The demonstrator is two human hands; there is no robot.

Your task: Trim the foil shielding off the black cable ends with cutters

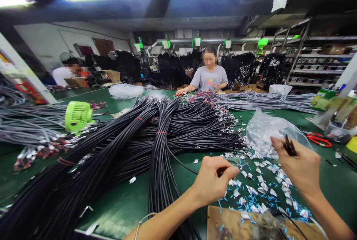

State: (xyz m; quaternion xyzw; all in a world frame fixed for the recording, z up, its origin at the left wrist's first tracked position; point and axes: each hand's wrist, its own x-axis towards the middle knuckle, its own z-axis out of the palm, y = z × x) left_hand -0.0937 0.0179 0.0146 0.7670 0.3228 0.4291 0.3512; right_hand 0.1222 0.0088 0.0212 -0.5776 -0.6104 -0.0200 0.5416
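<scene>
My left hand point(213, 180) is curled in a pinch just above the green table point(117, 206), on something small and dark that I cannot make out. My right hand point(299, 163) is closed round a short black cable end point(289, 146) that sticks up past its fingers. Between and below both hands lie several white tags and blue scraps point(260, 188). Big bundles of black cables point(145, 139) fan out to the left of my left hand. A clear plastic bag point(267, 130) of white tags sits just behind my right hand.
A green desk fan point(77, 115) and grey cable bundles point(30, 121) lie at the left. Red-handled scissors point(319, 139) lie at the right, cardboard point(231, 225) at the front edge. A person in a grey shirt point(209, 78) works opposite; another person point(69, 70) sits at the far left.
</scene>
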